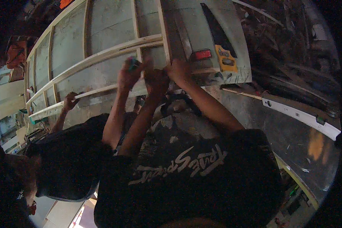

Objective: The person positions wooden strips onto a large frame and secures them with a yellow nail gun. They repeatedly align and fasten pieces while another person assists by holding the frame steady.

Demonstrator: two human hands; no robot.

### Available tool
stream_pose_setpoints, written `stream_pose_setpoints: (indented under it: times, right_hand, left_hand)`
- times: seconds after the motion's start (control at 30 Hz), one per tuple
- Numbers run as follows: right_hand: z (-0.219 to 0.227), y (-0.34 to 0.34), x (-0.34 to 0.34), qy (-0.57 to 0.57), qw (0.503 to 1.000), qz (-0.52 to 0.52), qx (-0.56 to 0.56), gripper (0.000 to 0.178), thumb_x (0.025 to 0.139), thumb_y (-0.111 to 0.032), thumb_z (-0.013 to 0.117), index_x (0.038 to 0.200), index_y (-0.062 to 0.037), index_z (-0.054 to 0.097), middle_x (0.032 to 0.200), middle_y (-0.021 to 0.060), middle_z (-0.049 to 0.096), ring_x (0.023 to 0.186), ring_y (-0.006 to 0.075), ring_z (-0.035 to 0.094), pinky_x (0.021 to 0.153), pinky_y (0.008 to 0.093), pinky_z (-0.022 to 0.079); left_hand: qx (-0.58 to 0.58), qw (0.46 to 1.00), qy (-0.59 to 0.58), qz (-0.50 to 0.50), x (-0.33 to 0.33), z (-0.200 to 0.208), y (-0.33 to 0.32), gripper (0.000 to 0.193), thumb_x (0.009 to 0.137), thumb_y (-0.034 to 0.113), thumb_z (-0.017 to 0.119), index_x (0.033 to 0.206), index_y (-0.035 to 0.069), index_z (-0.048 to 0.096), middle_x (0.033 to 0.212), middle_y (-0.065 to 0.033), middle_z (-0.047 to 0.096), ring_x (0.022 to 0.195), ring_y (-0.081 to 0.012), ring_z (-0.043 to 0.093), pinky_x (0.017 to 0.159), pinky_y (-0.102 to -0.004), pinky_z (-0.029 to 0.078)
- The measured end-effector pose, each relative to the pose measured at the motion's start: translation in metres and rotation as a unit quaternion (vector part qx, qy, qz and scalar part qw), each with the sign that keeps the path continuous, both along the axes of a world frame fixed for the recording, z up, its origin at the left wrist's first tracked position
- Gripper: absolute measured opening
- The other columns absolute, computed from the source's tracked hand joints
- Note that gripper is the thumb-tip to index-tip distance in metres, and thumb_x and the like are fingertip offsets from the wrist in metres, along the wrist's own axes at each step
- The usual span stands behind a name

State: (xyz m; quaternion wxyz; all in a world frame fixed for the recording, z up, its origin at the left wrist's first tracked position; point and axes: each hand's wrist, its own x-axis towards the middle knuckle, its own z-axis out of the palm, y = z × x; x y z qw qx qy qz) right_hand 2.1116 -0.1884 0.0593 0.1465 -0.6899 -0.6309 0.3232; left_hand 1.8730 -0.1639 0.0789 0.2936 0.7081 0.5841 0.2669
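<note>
A light wooden frame (102, 55) of long rails and cross slats lies over a grey board (106, 22). My right hand (178, 70) rests on the frame where the long rail meets an upright slat (164, 30), fingers curled over the wood. Just to its left, my left hand (155, 79) is closed at the same joint; what it holds is hidden. A co-worker's hand (128, 73) beside mine grips a small teal object (133, 64). Their other hand (70, 100) holds the lower rail farther left.
A hand saw (218, 34) with a yellow handle and a small red block (203, 54) lie on the board to the right. A long white spirit level (304, 114) sits on the grey bench at the right. The co-worker in a dark shirt (68, 159) crouches close on my left.
</note>
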Motion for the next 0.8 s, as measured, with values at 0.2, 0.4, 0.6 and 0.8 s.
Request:
stream_pose_setpoints:
  times: [0.2,0.4,0.6,0.8]
  right_hand:
    - [0.011,0.006,-0.007,-0.045,0.998,-0.038,0.025,0.042,0.076,-0.035,0.076,0.094,0.0019,0.070,0.084,0.0235,0.071,0.082,0.0401,0.070,0.075,0.0495,0.056]
    - [0.004,0.019,-0.003,-0.037,0.999,0.026,0.012,0.045,0.076,-0.040,0.077,0.095,-0.0005,0.070,0.089,0.0241,0.070,0.086,0.0365,0.070,0.079,0.0483,0.056]
    - [0.016,0.046,0.064,0.036,0.996,0.076,0.015,0.064,0.079,-0.049,0.076,0.121,-0.0021,0.060,0.110,0.0205,0.067,0.100,0.0374,0.066,0.088,0.0465,0.053]
    - [-0.051,0.049,0.014,0.028,0.975,-0.041,0.217,0.071,0.086,-0.044,0.070,0.138,-0.0041,0.044,0.139,0.0255,0.048,0.124,0.0411,0.051,0.104,0.0471,0.043]
  left_hand:
    - [0.184,0.973,0.140,0.000,0.068,-0.001,-0.037,0.037,0.095,0.037,0.060,0.113,0.005,0.062,0.095,-0.0063,0.062,0.088,-0.0170,0.055,0.084,-0.0343,0.047]
    - [0.084,0.963,0.231,-0.113,0.087,-0.037,-0.059,0.039,0.089,0.037,0.066,0.113,0.006,0.062,0.102,-0.0087,0.062,0.097,-0.0215,0.056,0.087,-0.0376,0.046]
    - [0.000,0.955,0.260,-0.144,0.085,-0.035,-0.047,0.043,0.084,0.038,0.071,0.113,0.008,0.062,0.109,-0.0110,0.062,0.105,-0.0259,0.057,0.091,-0.0410,0.045]
    - [0.085,0.970,0.224,-0.040,0.102,-0.046,-0.061,0.042,0.078,0.036,0.074,0.106,0.006,0.064,0.107,-0.0123,0.064,0.105,-0.0277,0.059,0.086,-0.0440,0.048]
